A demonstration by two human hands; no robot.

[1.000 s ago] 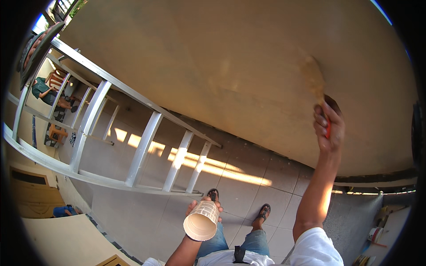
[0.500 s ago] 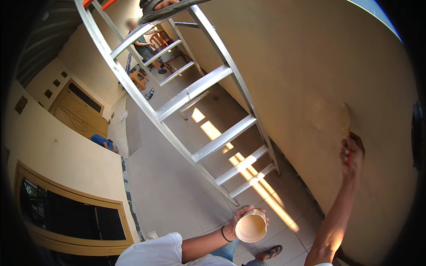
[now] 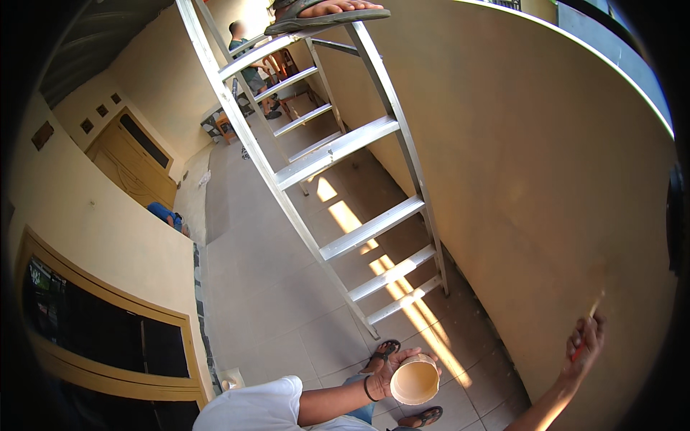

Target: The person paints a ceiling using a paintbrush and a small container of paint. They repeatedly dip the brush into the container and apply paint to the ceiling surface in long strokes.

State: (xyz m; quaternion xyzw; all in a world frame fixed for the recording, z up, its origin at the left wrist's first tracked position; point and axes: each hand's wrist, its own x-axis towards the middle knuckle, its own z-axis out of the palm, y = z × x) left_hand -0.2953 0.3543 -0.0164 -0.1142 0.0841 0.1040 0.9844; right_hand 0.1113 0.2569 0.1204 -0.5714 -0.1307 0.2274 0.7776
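My left hand (image 3: 394, 368) is closed round a small round tub (image 3: 415, 381) with cream-coloured paint inside, held low in front of me with its mouth facing up. At the lower right, my right hand (image 3: 586, 340) grips a paintbrush (image 3: 596, 305) by its red handle. The bristles point up along the tan wall (image 3: 525, 179); I cannot tell whether they touch it. A faintly different patch shows on the wall just above the brush.
An aluminium stepladder (image 3: 370, 228) stands ahead, with another person's sandalled foot (image 3: 330, 14) on it. Farther off, a person (image 3: 251, 72) stands near a wooden chair (image 3: 284, 66). Someone in blue (image 3: 167, 215) is low by the yellow door (image 3: 133, 161). A framed window (image 3: 108, 323) is at left.
My right hand has come down the wall with the brush, towards me. The tub has shifted slightly right and down. The view has tilted, showing more of the foot and wall top.
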